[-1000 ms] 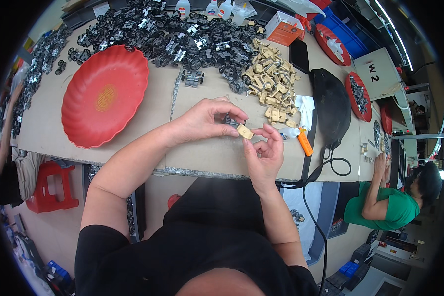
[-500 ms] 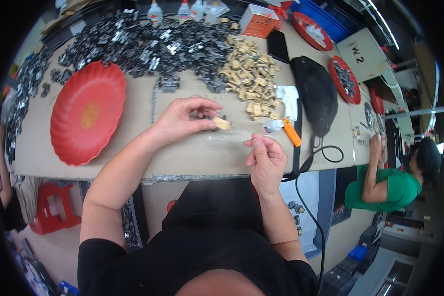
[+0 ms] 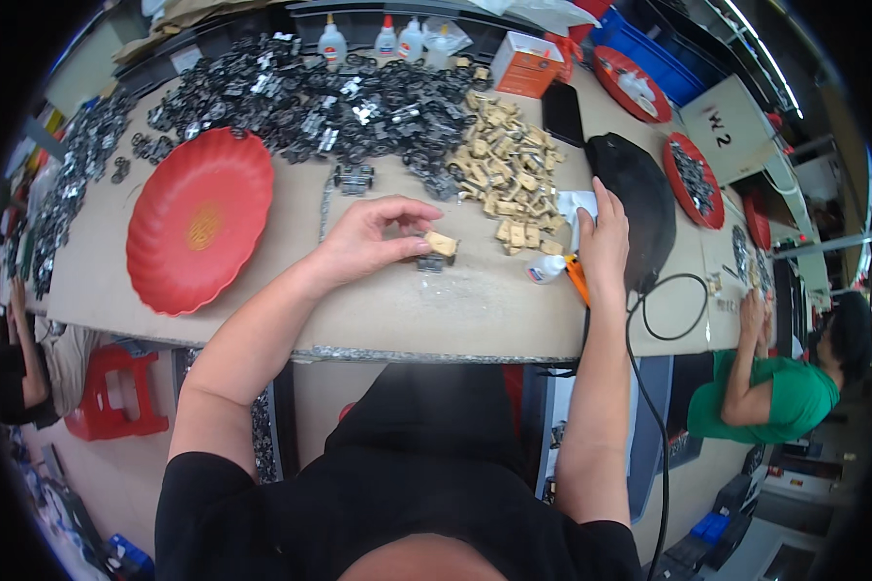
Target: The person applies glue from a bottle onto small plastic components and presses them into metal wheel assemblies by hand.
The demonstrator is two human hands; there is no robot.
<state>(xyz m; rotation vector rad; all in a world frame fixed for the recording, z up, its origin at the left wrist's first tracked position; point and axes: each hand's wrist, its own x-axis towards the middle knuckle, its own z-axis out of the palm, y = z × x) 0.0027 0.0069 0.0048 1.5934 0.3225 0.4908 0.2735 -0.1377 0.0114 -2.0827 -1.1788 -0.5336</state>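
Observation:
My left hand [image 3: 378,234] pinches a small tan blocky part [image 3: 442,243] between thumb and fingers. Under that part sits a dark wheeled toy-car chassis [image 3: 433,262], low over the table. To the right, my right hand [image 3: 604,242] has its fingers stretched out and apart, with nothing visible in them. It is beside a white cloth [image 3: 574,202] and above an orange-handled tool [image 3: 576,279], which its wrist partly covers. A small white glue bottle [image 3: 545,269] lies left of that wrist. One more dark chassis [image 3: 355,178] stands apart, beyond my left hand.
A big heap of dark chassis [image 3: 291,107] covers the far table, beside a pile of tan parts [image 3: 513,160]. A red scalloped tray [image 3: 165,261] lies left. A black bag [image 3: 639,198] with a cord lies right. A co-worker in green [image 3: 761,392] sits further right.
My right hand has moved right and away from me, from in front of the glue bottle to beside the white cloth, its fingers opening out. My left hand still holds the tan part.

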